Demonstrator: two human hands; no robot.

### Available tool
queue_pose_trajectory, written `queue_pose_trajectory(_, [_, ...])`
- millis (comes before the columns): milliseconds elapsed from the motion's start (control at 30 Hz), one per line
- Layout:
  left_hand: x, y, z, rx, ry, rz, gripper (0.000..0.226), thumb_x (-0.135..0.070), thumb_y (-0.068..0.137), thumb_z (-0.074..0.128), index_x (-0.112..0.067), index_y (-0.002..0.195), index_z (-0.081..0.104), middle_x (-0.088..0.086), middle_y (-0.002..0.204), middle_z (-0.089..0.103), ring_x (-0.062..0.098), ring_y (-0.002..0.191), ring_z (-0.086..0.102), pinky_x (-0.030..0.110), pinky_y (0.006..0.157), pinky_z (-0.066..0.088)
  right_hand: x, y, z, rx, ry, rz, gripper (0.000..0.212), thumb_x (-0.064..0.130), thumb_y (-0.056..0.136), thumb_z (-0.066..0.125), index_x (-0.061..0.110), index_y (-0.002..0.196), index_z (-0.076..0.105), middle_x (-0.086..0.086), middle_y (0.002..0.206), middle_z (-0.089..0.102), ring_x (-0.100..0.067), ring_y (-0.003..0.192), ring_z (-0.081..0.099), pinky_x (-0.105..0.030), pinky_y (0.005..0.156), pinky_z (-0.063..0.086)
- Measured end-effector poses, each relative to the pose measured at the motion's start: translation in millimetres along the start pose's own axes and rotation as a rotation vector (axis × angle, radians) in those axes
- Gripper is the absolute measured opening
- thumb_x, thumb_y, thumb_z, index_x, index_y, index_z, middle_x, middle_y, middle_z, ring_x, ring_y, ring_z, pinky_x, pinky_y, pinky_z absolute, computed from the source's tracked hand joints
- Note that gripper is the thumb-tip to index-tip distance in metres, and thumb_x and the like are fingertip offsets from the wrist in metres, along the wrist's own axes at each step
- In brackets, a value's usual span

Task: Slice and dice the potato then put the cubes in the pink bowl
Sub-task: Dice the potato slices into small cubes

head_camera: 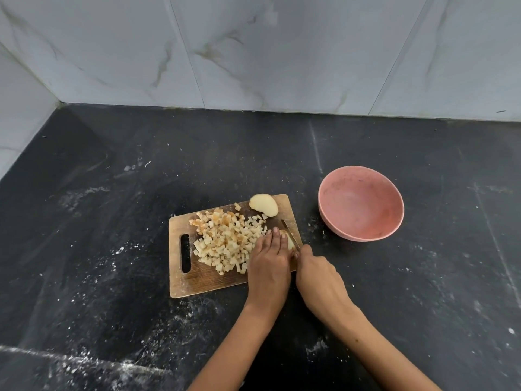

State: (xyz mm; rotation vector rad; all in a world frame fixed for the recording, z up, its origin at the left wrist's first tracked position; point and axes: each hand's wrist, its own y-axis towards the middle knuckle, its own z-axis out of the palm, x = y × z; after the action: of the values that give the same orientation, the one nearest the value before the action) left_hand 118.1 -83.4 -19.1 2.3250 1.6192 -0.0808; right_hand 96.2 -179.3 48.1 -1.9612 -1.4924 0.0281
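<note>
A wooden cutting board (208, 280) lies on the black counter with a heap of diced potato cubes (228, 241) on its middle. A larger potato piece (264, 205) rests at the board's far right corner. My left hand (270, 261) lies flat, fingers straight, pressing a small potato piece (289, 240) on the board's right edge. My right hand (317, 273) grips the handle of a knife (290, 232), whose blade runs just right of my left fingers. The pink bowl (361, 203) stands to the right of the board, with no cubes in it.
The black counter (112, 221) carries white specks and smears. A grey marble-tiled wall (253, 52) runs along the back and left side.
</note>
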Motion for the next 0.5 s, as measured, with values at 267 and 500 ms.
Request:
queue_pose_trajectory(267, [-1.7,3.4,-6.9,0.019,-0.005,0.002,0.042,-0.024,0.088,0.039,-0.006,0.102,0.074,0.012,0.108,0.071,0.022,0.103,0.068,0.039,0.092,0.051,-14.6,-17.8,7.6,0.108,-0.124,0.077,0.023,0.005,0.098,0.032,0.012,0.12,0.033,-0.013,0.11,0.062,-0.032,0.098,0.062,-0.037,0.072,0.044])
queue_pose_trajectory(500, [1.8,4.4,-9.7,0.05,0.001,0.011,0.044,-0.026,0.09,0.037,-0.005,0.103,0.073,0.013,0.109,0.07,0.023,0.104,0.068,0.041,0.092,0.05,4.5,-0.1,-3.3,0.068,-0.076,0.074,0.02,0.009,0.098,0.036,0.011,0.118,0.038,-0.016,0.115,0.059,-0.034,0.104,0.06,-0.038,0.074,0.043])
